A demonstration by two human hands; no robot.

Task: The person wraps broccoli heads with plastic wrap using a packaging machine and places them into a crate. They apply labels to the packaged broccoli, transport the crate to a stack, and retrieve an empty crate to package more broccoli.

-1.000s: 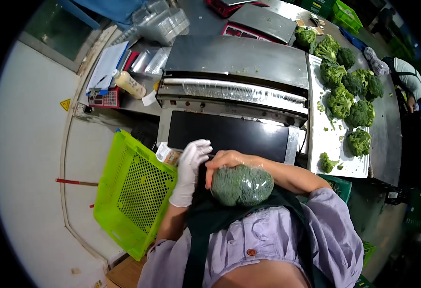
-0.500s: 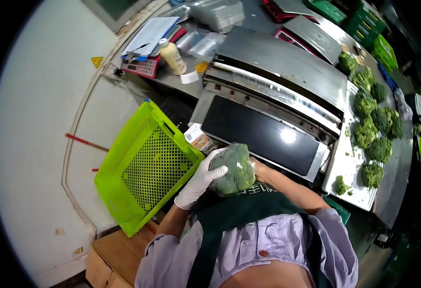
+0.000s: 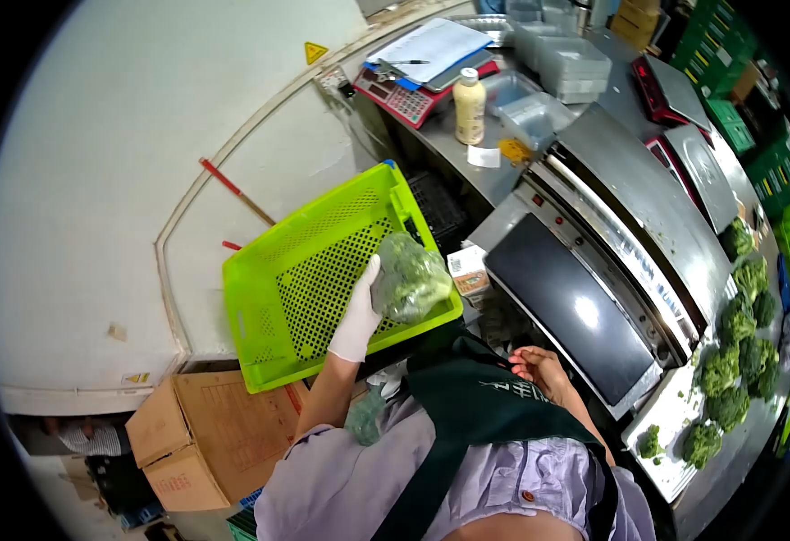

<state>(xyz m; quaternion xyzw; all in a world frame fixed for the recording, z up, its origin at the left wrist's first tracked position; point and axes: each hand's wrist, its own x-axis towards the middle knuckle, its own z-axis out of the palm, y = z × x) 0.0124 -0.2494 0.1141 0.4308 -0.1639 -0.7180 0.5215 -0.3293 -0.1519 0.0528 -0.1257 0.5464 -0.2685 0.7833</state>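
My left hand (image 3: 359, 311), in a white glove, grips a head of broccoli (image 3: 406, 279) wrapped in clear plastic film. The broccoli is above the near right part of a bright green plastic crate (image 3: 260, 338), whose perforated bottom shows. My right hand (image 3: 543, 368), bare, is in front of my dark green apron with its fingers loosely bent and slightly apart; nothing shows in it. Closest to that hand is the film-wrapping machine with its black plate (image 3: 568, 307).
Unwrapped broccoli heads (image 3: 726, 370) lie on a white tray (image 3: 652, 487) at the right. A bottle (image 3: 470, 106), a red scale (image 3: 404, 99) and clear plastic containers (image 3: 570, 68) stand on the metal table. Below left is a cardboard box (image 3: 223, 437).
My left hand has carried the wrapped broccoli from in front of my apron to over the green crate. My right hand has come away from the broccoli. The view has turned left.
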